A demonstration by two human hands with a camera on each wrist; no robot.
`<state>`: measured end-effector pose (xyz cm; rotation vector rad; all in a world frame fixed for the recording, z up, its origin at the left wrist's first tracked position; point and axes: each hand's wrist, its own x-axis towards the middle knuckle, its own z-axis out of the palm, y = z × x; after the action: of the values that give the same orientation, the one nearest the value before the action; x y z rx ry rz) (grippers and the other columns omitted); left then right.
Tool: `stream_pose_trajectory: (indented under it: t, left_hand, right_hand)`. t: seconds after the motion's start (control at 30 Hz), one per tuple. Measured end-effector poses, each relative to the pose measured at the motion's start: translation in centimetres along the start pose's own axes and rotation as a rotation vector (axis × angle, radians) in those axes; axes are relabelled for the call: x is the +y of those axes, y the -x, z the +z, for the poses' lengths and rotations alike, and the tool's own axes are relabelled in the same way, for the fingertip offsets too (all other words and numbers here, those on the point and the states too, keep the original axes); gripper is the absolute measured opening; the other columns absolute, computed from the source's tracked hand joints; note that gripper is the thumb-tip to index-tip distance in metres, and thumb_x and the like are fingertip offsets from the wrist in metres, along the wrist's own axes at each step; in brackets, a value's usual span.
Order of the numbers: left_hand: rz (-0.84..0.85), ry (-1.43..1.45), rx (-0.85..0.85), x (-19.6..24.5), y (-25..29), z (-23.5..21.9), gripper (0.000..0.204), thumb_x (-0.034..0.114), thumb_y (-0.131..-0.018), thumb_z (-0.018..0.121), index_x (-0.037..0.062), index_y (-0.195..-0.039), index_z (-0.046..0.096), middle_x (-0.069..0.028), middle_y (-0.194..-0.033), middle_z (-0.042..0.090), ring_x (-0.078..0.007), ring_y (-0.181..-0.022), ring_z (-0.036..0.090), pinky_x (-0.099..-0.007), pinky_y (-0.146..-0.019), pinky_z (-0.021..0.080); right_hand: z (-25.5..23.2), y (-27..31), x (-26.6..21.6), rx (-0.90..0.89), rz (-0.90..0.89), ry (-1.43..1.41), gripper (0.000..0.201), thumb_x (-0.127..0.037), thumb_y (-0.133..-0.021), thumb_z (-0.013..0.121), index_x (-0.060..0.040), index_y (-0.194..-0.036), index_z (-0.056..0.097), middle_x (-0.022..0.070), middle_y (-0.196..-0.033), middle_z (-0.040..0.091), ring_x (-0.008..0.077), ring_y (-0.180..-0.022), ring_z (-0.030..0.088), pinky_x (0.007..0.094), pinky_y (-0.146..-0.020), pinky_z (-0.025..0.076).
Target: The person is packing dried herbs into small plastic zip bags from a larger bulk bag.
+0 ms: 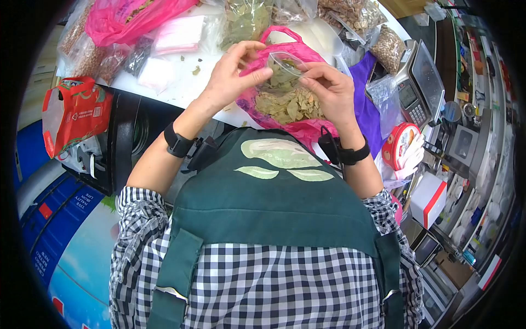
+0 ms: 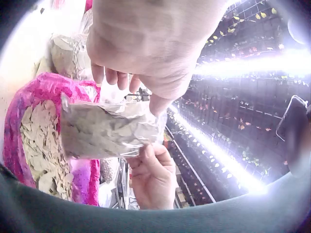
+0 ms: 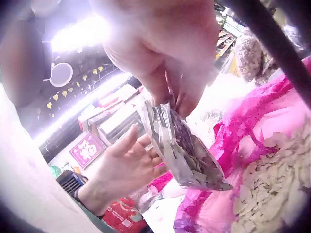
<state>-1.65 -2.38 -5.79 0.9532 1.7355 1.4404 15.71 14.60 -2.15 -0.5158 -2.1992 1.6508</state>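
Note:
Both hands hold up a small clear zip bag (image 1: 282,67) partly filled with dried leaves. My left hand (image 1: 262,61) pinches one side of the bag's mouth and my right hand (image 1: 307,75) pinches the other side. In the left wrist view, the left hand (image 2: 155,53) is above the small bag (image 2: 107,128) and the right hand (image 2: 153,177) is below it. The right wrist view has the right hand (image 3: 167,58) pinching the small bag's (image 3: 184,153) top, with the left hand (image 3: 124,167) behind. Beneath lies an open pink plastic bag (image 1: 315,131) of dried leaves (image 1: 287,104).
The white table (image 1: 181,82) carries several clear bags of dried goods (image 1: 246,19) and another pink bag (image 1: 126,19) at the back. A weighing scale (image 1: 419,82) and a red-lidded round tin (image 1: 400,143) stand right. A red bag (image 1: 74,112) hangs at the left.

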Motion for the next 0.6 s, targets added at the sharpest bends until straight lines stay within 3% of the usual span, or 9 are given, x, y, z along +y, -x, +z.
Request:
stream_pose_trajectory:
  t: [0.03, 0.07, 0.1, 0.2, 0.3, 0.37, 0.4, 0.47, 0.6]
  left_hand:
    - [0.153, -0.118, 0.0, 0.0, 0.0, 0.1, 0.063, 0.03, -0.086, 0.076, 0.0059, -0.137, 0.047, -0.0093, -0.121, 0.059, -0.0175, -0.117, 0.054, -0.0345, -0.102, 0.042]
    - [0.119, -0.053, -0.098, 0.1, -0.1, 0.0, 0.077, 0.029, -0.08, 0.081, 0.0042, -0.141, 0.041, -0.0112, -0.139, 0.049, -0.0195, -0.13, 0.045, -0.0352, -0.109, 0.036]
    - [0.121, -0.053, -0.097, 0.0, -0.2, 0.3, 0.077, 0.029, -0.08, 0.081, 0.0042, -0.141, 0.041, -0.0112, -0.139, 0.049, -0.0195, -0.13, 0.045, -0.0352, -0.109, 0.036]
    - [0.013, 0.373, -0.295, -0.6, -0.4, 1.5, 0.072, 0.022, -0.082, 0.08, 0.0033, -0.14, 0.042, -0.01, -0.13, 0.056, -0.0196, -0.123, 0.051, -0.0345, -0.107, 0.039]
    - [0.028, 0.368, -0.342, -0.4, -0.2, 1.8, 0.069, 0.022, -0.085, 0.078, 0.0019, -0.139, 0.042, -0.0089, -0.128, 0.056, -0.0172, -0.121, 0.051, -0.0327, -0.105, 0.04]
    - [0.011, 0.337, -0.402, -0.2, -0.1, 1.6, 0.072, 0.022, -0.085, 0.077, 0.0015, -0.142, 0.038, -0.0083, -0.131, 0.053, -0.0165, -0.124, 0.048, -0.0325, -0.107, 0.038]
    - [-0.006, 0.305, -0.458, -0.1, -0.1, 1.6, 0.075, 0.021, -0.086, 0.077, 0.001, -0.145, 0.035, -0.0078, -0.135, 0.05, -0.0158, -0.126, 0.046, -0.0322, -0.108, 0.037]
    - [0.029, 0.287, -0.45, 0.1, 0.1, 1.8, 0.072, 0.023, -0.088, 0.075, 0.0016, -0.144, 0.036, -0.0071, -0.134, 0.05, -0.0152, -0.124, 0.047, -0.0317, -0.107, 0.037]
    - [0.011, 0.38, -0.453, 0.5, 1.0, 2.4, 0.064, 0.029, -0.093, 0.069, 0.0033, -0.142, 0.038, -0.0061, -0.131, 0.051, -0.0136, -0.121, 0.048, -0.0302, -0.104, 0.039]
  right_hand:
    - [-0.2, 0.0, -0.3, 0.012, 0.029, -0.089, 0.006, 0.003, -0.083, 0.071, 0.0017, -0.089, 0.069, 0.0096, -0.103, 0.071, 0.0124, -0.086, 0.065, 0.0261, -0.079, 0.052]
    - [-0.3, 0.1, -0.3, 0.01, 0.005, -0.15, 0.006, 0.004, -0.085, 0.07, 0.0028, -0.09, 0.069, 0.0097, -0.104, 0.07, 0.0134, -0.09, 0.064, 0.0268, -0.082, 0.051]
    - [-0.3, 0.1, -0.5, 0.009, 0.003, -0.149, 0.006, 0.004, -0.085, 0.07, 0.0028, -0.09, 0.069, 0.0097, -0.104, 0.07, 0.0134, -0.09, 0.064, 0.0268, -0.082, 0.051]
    - [0.1, 0.2, -1.5, 0.016, 0.031, -0.223, 0.008, 0.003, -0.084, 0.071, 0.0022, -0.092, 0.07, 0.0099, -0.104, 0.069, 0.0137, -0.095, 0.063, 0.027, -0.084, 0.051]
    - [1.0, -0.3, -3.1, 0.118, 0.099, -0.291, 0.012, -0.002, -0.083, 0.074, 0.0009, -0.094, 0.07, 0.0075, -0.102, 0.069, 0.0136, -0.097, 0.063, 0.0279, -0.086, 0.051]
    - [1.0, -0.4, -3.8, 0.166, -0.106, 0.047, 0.015, -0.007, -0.081, 0.076, -0.0022, -0.095, 0.072, 0.0072, -0.103, 0.068, 0.017, -0.093, 0.063, 0.0303, -0.083, 0.051]
    - [0.8, -0.4, -3.6, 0.171, -0.103, 0.049, 0.015, -0.007, -0.081, 0.076, -0.0022, -0.095, 0.072, 0.0072, -0.103, 0.068, 0.017, -0.093, 0.063, 0.0303, -0.083, 0.051]
    - [0.4, -0.5, -3.2, 0.165, -0.258, 0.371, 0.015, -0.01, -0.08, 0.077, -0.0047, -0.093, 0.073, 0.0073, -0.094, 0.069, 0.0218, -0.086, 0.063, 0.0326, -0.078, 0.05]
    - [0.2, -0.6, -3.3, 0.106, -0.278, 0.432, 0.011, -0.011, -0.078, 0.078, -0.0054, -0.087, 0.074, 0.0073, -0.084, 0.068, 0.0239, -0.081, 0.061, 0.0334, -0.073, 0.048]
